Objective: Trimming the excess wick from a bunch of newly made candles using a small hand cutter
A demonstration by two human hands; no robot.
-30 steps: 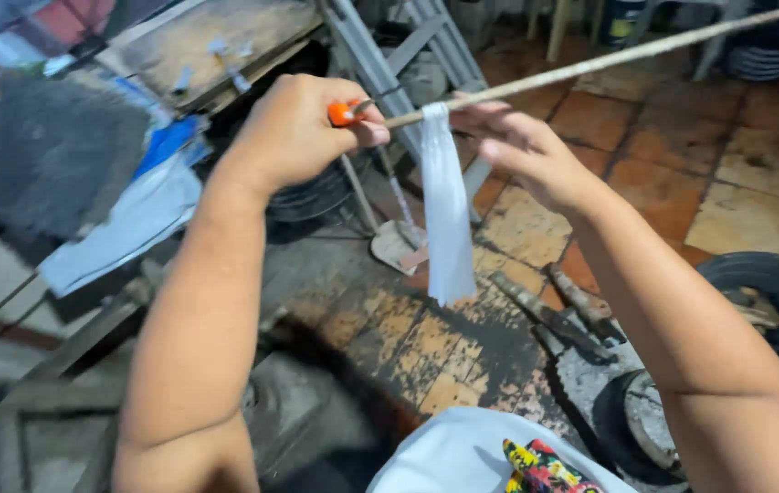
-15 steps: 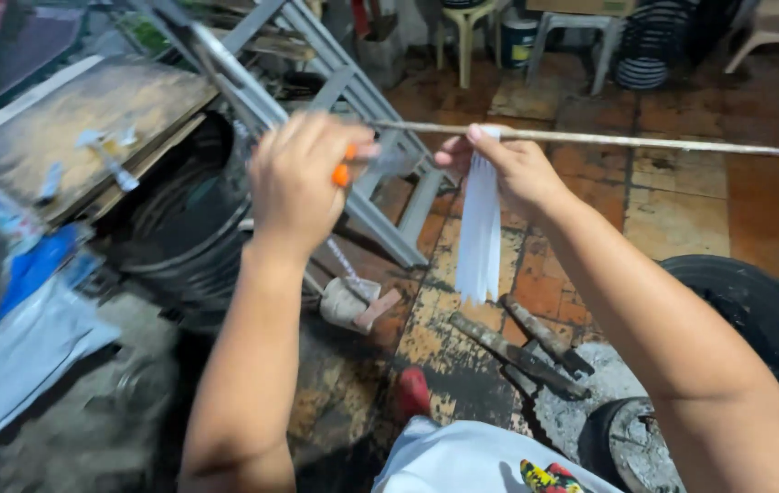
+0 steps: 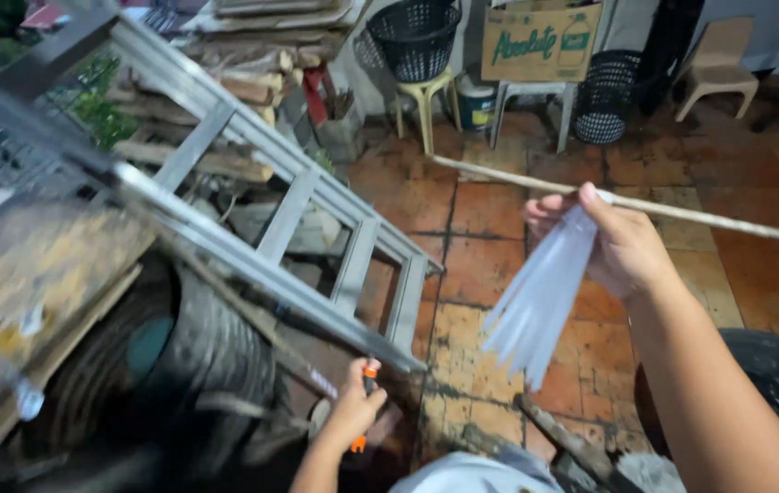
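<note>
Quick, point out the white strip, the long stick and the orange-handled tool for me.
white strip (image 3: 540,301): head view, middle of the hanging band.
long stick (image 3: 727,222): head view, shaft beyond the right hand.
orange-handled tool (image 3: 368,372): head view, orange handle top.

Pale stick (image 3: 709,219) slants level; white plastic strip (image 3: 536,306), motion-blurred, hangs below; orange-handled tool (image 3: 364,402), perhaps upright.

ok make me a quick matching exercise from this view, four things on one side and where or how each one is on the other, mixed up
Things:
1. white strips
2. orange-handled tool
3. metal ladder
4. black basket

Places or states:
A. lying slanted across the clutter at left
B. sitting on a yellow stool at the back
C. hanging from the right hand, by the long pole
D. held low in the left hand

Pairs: 1-C, 2-D, 3-A, 4-B
</note>
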